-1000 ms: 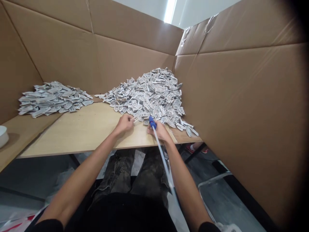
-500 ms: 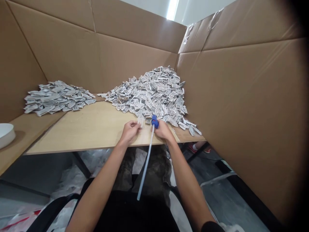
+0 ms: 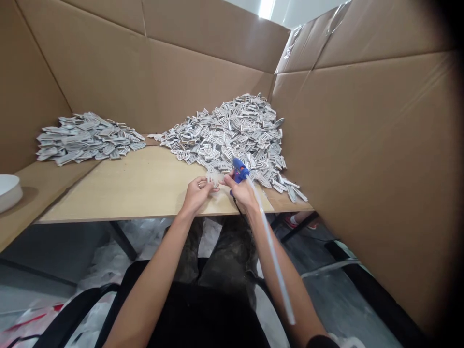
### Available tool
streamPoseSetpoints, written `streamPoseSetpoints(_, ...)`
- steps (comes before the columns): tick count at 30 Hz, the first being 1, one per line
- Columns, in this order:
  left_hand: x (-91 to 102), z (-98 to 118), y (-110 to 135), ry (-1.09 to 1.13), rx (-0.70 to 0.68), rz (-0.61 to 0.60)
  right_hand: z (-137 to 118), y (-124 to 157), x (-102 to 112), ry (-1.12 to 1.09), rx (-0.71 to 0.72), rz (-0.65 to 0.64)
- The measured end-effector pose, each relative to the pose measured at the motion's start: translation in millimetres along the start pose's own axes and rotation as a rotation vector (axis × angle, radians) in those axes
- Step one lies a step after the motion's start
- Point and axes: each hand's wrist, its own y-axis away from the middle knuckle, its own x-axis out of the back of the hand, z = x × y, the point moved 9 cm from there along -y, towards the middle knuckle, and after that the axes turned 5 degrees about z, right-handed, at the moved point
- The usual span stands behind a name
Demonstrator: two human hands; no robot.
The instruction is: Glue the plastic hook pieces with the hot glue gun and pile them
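My right hand (image 3: 243, 192) is closed around a blue hot glue gun (image 3: 239, 170), whose nozzle is turned to the far left. A long translucent glue stick (image 3: 270, 241) trails from its back across my right forearm. Between the fingertips of my left hand (image 3: 197, 193) is a pale slotted plastic piece (image 3: 211, 177). My right thumb and fingertip meet at the right side of that piece; whether they pinch a second part there, I cannot tell. Behind both hands rises a large heap of similar grey-white slotted pieces (image 3: 232, 130).
A smaller heap of grey pieces (image 3: 87, 137) lies at the left on the wooden board (image 3: 145, 188). Cardboard walls (image 3: 355, 135) enclose the back and sides. A white bowl (image 3: 9, 193) stands at the left edge. A person's foot (image 3: 295, 221) shows beneath the table.
The glue gun has tilted in my right hand, and its stick has swung right over my forearm. My right fingertips have come to the piece in my left hand. The view has shifted slightly.
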Motion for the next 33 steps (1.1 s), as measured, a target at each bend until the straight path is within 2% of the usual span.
streamPoseSetpoints(5, -0.5, 1, -1, 0.056, -0.066, -0.013, -2, 2, -7, 0.205, 0.101, -0.025)
streamPoseSetpoints(11, 4.8, 3, -2, 0.022, -0.129, 0.020, -6, 6, -14, 0.265, 0.104, -0.130)
streamPoseSetpoints(16, 6.1, 3, -2, 0.018, -0.113, 0.034, -8, 4, -13, 0.268, 0.139, -0.137)
streamPoseSetpoints(20, 6.7, 5, -1, 0.016, -0.108, 0.040, -5, 3, -15, 0.273, 0.126, -0.211)
streamPoseSetpoints(26, 2.7, 6, 2, -0.033, -0.117, -0.020, -2, 6, -9, 0.172, -0.012, -0.146)
streamPoseSetpoints(33, -7.2, 3, 2, -0.032, -0.105, -0.127, -11, 13, -22, 0.077, 0.083, -0.158)
